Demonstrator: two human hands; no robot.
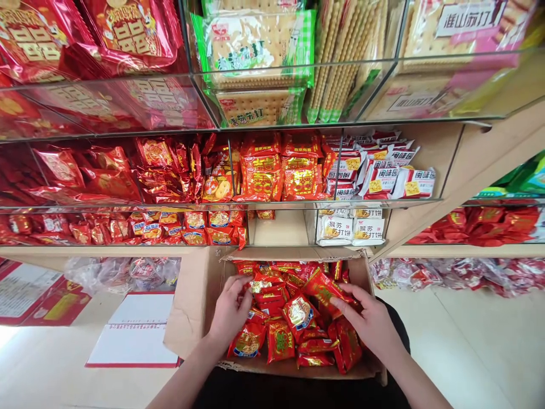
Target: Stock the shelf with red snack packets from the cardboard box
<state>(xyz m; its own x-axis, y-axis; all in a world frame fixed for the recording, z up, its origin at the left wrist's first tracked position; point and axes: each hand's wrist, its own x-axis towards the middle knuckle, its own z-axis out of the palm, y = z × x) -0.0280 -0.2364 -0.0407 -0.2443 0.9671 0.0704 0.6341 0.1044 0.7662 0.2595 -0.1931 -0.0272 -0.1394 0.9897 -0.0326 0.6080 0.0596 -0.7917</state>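
A cardboard box (298, 370) with its flaps open rests on my lap, filled with small red and gold snack packets (281, 339). My left hand (232, 307) is inside the box at its left side, fingers curled in against the edge of a red packet (264, 286). On the right, my right hand (367, 318) has thumb and fingers around another red packet (322, 291), which lies tilted above the others. Directly behind the box, the lowest shelf has a compartment (279, 232) with a bare floor and one or two red packets at its back.
White cracker packets (352, 227) fill the compartment right of the bare one. Red packets (223, 227) fill those to its left. Clear panels front the upper shelf (255, 102). An open red-edged folder (134, 335) and plastic bags (128, 272) lie at the left.
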